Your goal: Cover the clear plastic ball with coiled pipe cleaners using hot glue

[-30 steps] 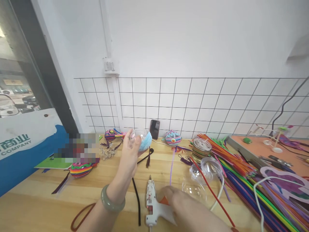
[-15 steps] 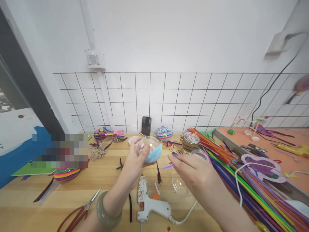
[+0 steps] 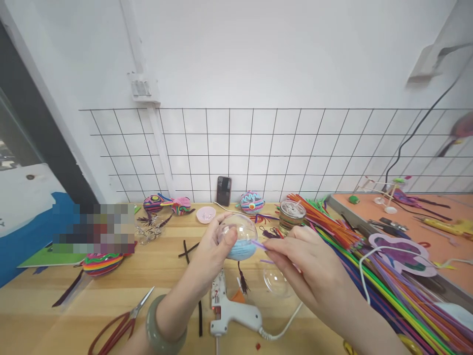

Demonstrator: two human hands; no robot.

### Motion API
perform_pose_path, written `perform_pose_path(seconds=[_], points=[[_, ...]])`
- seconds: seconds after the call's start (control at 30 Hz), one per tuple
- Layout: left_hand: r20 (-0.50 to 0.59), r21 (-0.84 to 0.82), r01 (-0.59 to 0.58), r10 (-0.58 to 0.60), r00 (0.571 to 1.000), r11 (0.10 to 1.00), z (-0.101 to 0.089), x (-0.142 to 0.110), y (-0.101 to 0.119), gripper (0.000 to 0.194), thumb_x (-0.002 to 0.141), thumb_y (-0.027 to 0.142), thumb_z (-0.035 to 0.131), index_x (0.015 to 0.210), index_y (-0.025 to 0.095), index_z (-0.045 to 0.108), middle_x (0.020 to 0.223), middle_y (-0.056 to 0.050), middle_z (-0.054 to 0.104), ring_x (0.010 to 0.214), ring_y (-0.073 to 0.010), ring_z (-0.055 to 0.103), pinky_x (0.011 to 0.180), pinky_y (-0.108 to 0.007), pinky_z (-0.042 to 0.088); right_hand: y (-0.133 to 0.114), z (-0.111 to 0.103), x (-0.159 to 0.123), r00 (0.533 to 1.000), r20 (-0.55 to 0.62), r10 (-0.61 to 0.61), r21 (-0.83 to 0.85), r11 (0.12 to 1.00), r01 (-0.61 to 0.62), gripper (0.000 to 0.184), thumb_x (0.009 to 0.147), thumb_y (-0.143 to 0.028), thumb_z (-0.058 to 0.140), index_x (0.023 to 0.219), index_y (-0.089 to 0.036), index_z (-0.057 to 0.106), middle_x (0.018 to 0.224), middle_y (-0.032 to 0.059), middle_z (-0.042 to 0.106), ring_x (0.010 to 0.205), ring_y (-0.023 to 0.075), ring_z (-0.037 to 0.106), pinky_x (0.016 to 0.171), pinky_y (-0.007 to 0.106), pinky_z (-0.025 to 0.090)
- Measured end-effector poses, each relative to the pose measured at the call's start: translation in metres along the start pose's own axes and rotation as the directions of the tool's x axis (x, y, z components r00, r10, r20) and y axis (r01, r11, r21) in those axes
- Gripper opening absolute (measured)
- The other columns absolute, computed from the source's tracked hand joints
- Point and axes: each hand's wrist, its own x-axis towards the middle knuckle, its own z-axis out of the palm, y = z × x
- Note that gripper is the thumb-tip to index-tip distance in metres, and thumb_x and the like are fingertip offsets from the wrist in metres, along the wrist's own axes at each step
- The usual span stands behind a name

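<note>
My left hand (image 3: 216,241) is closed around a clear plastic ball (image 3: 242,227), its thumb on the near side. Light blue pipe cleaner (image 3: 240,250) covers the ball's lower part, and a dark tassel (image 3: 242,281) hangs beneath. Between the thumb and fingers of my right hand (image 3: 303,259) is a purple pipe cleaner (image 3: 258,244), its tip at the right side of the ball. Whether the tip touches the ball I cannot tell. Below them a white hot glue gun (image 3: 236,315) lies on the wooden table. A clear half shell (image 3: 276,280) lies beside my right hand.
Red-handled scissors (image 3: 121,323) lie at the front left. Bundled pipe cleaners (image 3: 384,286) cover the right side. At the back stand a phone (image 3: 223,191), a decorated ball (image 3: 252,202), a pink dish (image 3: 206,214) and a lidded jar (image 3: 292,217). The glue gun's cord (image 3: 284,330) curves rightward.
The right hand has brought the purple pipe cleaner left to the ball's side. The ball has turned in my left hand and shifted slightly right, uncovering the pink dish.
</note>
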Motion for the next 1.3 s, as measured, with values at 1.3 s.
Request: perform_pose_path(seconds=[1.3], points=[[0.227,-0.128,0.193,-0.161,0.961,0.973,-0.007,-0.011,0.012,0.071,0.078,0.039,0.07,0.141,0.028,0.038,0.135,-0.012,0.052,0.109,-0.0276,0.057,0.081,-0.036,0.05,-0.001,0.005,0.0,0.996,0.019,-0.091,-0.097,0.991,0.093,0.018,0.094,-0.007,0.048,0.1,-0.012,0.065,0.068,0.0027,0.052,0.067,0.0172,0.039,0.06,0.032,0.035]])
